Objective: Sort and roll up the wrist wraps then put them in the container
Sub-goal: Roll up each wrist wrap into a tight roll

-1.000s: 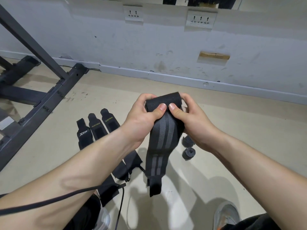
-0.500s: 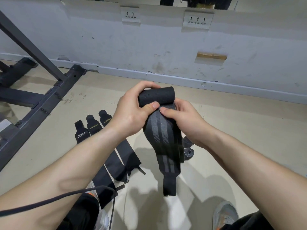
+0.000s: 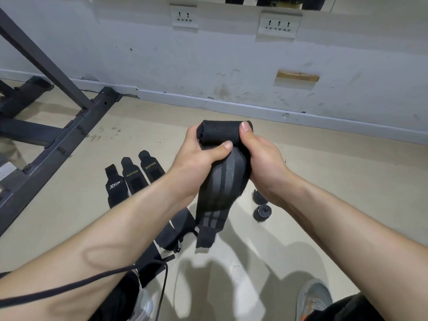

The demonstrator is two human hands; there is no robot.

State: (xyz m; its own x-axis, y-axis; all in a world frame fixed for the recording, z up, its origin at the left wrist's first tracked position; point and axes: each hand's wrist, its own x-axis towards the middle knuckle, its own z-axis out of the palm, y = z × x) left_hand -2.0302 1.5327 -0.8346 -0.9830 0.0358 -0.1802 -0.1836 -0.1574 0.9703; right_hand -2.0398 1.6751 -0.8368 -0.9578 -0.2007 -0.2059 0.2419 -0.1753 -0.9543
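Currently, both hands are closed on one wrist wrap point(image 3: 220, 135), held up in front of me at twelve o'clock, above the floor point(image 3: 335, 181).

- My left hand point(image 3: 196, 156) curls round the left end of the rolled portion, with the thumb pressed across its lower front edge.
- My right hand point(image 3: 261, 158) clamps the right end, thumb upright against the top edge. Its fingers are hidden behind the fabric.
- The rolled part is a short black cylinder lying roughly level between the two hands.
- The unrolled tail — dark with grey stripes — hangs toward six o'clock, and its cut end hangs free.

Three flat wraps point(image 3: 132, 176) lie side by side at eight o'clock from the hands, their long edges close together and their near ends covered by my left forearm. Two rolled wraps point(image 3: 262, 212) sit at four o'clock, just beside each other below my right wrist.

The black rack frame point(image 3: 58, 144) runs diagonally at nine to ten o'clock, well apart from the hands. The skirting board point(image 3: 254, 107) crosses at twelve o'clock, with bare floor between it and the roll. Open floor also extends toward three o'clock.

A black cable point(image 3: 81, 283) crosses my left forearm at seven o'clock. A grey shoe point(image 3: 315, 297) sits at five o'clock, near the lower edge of view.
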